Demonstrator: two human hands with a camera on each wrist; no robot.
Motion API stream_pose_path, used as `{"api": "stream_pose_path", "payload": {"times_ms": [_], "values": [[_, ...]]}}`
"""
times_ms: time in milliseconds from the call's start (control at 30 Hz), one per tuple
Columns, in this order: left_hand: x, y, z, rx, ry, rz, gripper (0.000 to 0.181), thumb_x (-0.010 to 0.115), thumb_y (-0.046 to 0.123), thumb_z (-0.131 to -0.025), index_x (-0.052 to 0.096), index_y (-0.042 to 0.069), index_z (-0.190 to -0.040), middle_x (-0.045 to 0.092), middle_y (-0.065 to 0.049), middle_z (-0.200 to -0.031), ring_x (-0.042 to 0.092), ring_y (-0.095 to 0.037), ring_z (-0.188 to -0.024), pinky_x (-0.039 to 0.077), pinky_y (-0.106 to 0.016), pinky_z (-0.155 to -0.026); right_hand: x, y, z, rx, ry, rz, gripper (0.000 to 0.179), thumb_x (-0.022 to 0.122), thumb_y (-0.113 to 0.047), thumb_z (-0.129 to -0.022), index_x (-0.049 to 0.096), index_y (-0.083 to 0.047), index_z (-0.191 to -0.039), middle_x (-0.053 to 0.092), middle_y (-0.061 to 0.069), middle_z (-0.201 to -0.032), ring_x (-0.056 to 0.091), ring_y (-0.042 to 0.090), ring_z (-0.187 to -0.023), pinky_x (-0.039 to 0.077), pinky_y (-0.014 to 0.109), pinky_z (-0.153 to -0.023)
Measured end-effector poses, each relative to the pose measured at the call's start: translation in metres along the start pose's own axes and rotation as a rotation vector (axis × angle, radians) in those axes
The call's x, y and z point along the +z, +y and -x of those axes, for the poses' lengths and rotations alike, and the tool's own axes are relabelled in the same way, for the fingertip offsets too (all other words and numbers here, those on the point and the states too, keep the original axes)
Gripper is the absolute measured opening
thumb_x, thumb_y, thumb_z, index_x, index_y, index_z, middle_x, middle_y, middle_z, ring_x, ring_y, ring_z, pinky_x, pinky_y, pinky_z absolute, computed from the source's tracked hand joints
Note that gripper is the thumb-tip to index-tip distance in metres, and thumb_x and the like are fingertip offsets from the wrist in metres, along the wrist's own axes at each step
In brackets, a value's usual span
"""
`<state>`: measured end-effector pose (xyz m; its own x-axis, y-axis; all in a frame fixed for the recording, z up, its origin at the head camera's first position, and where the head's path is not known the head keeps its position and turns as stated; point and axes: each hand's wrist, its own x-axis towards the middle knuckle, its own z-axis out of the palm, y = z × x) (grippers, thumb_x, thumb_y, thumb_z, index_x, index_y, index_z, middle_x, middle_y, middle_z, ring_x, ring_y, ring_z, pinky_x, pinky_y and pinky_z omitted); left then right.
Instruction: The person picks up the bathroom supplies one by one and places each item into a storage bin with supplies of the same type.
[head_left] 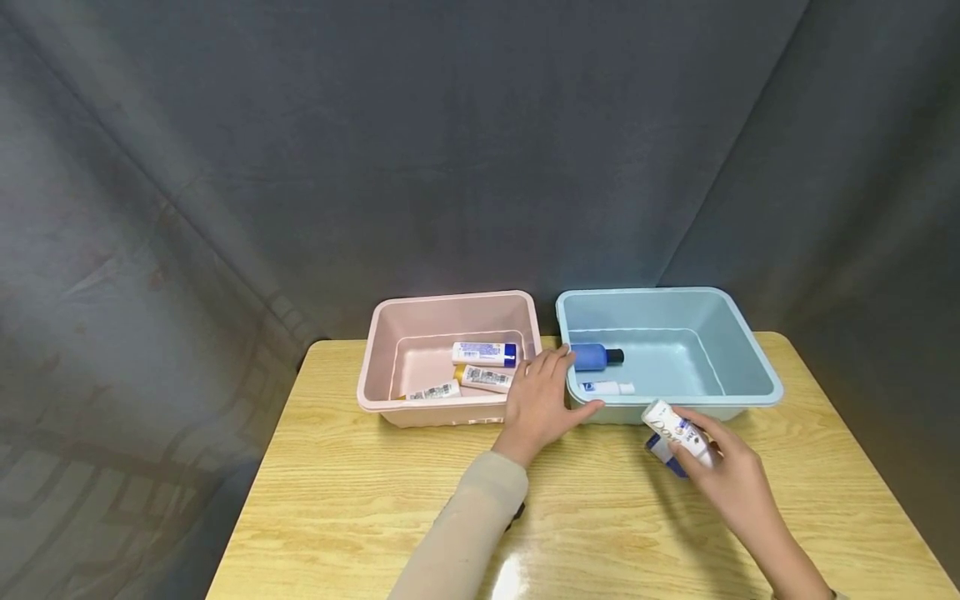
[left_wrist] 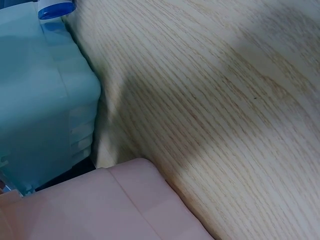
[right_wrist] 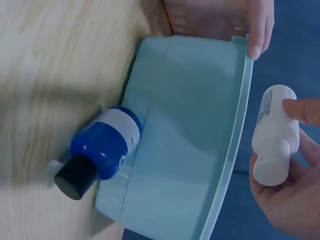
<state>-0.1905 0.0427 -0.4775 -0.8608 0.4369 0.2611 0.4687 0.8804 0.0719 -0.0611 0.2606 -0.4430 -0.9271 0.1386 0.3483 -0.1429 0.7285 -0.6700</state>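
In the head view my right hand (head_left: 723, 458) holds a white bottle (head_left: 678, 433) with printed lettering, in front of the light blue bin (head_left: 757, 402). Its thumb and fingers close around the white bottle (right_wrist: 275, 132) in the right wrist view, where the white end shows. Below it, a blue bottle (right_wrist: 102, 142) with a white label and black cap lies on the table beside the bin. My left hand (head_left: 536, 408) is spread between the two bins, fingertips at the blue bin's left rim and thumb near its front corner. Most of that hand is out of the left wrist view.
A pink bin (head_left: 367, 392) stands to the left, holding several white tubes or bottles, one with a blue cap. Inside the blue bin lie a blue bottle (head_left: 588, 357) with a black cap and a white tube (head_left: 609, 388). Dark curtains (head_left: 480, 150) hang behind the wooden table (head_left: 337, 500).
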Motion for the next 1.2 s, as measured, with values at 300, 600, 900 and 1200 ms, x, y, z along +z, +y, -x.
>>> {"api": "stream_pose_path", "payload": {"times_ms": [300, 600, 900, 1200], "values": [[0.001, 0.001, 0.0, 0.006, -0.002, -0.014, 0.09, 0.036, 0.084, -0.085, 0.045, 0.021, -0.149, 0.038, 0.006, -0.155, 0.039, -0.015, -0.138, 0.034, -0.037, -0.111, -0.005, -0.003, -0.013, -0.03, -0.017, 0.021, 0.049, 0.077, 0.006, -0.08, 0.064, 0.0, -0.126, 0.063, 0.028, -0.111, 0.051, 0.006, -0.071, 0.045, 0.023, -0.048], [-0.001, 0.002, 0.0, 0.001, -0.022, -0.03, 0.089, 0.034, 0.084, -0.085, 0.043, 0.023, -0.15, 0.036, 0.007, -0.155, 0.036, -0.014, -0.139, 0.033, -0.037, -0.111, -0.011, -0.006, -0.025, -0.045, -0.026, 0.027, 0.049, 0.077, 0.005, -0.08, 0.062, 0.001, -0.127, 0.063, 0.028, -0.109, 0.056, 0.023, -0.075, 0.046, 0.022, -0.051], [-0.001, 0.002, 0.0, 0.0, -0.023, -0.024, 0.09, 0.033, 0.085, -0.085, 0.042, 0.024, -0.15, 0.036, 0.007, -0.155, 0.035, -0.013, -0.139, 0.033, -0.037, -0.111, -0.014, -0.01, -0.038, -0.068, -0.027, -0.018, 0.047, 0.075, 0.007, -0.082, 0.062, 0.004, -0.126, 0.059, 0.033, -0.116, 0.059, 0.04, -0.093, 0.032, -0.003, -0.074], [0.0, 0.001, 0.0, -0.001, -0.013, -0.026, 0.089, 0.035, 0.084, -0.085, 0.043, 0.023, -0.149, 0.037, 0.007, -0.155, 0.036, -0.013, -0.139, 0.034, -0.037, -0.111, -0.013, -0.012, -0.049, -0.07, -0.022, 0.006, 0.045, 0.075, 0.001, -0.084, 0.063, 0.001, -0.127, 0.061, 0.029, -0.115, 0.053, 0.012, -0.082, 0.04, 0.003, -0.066]]}}
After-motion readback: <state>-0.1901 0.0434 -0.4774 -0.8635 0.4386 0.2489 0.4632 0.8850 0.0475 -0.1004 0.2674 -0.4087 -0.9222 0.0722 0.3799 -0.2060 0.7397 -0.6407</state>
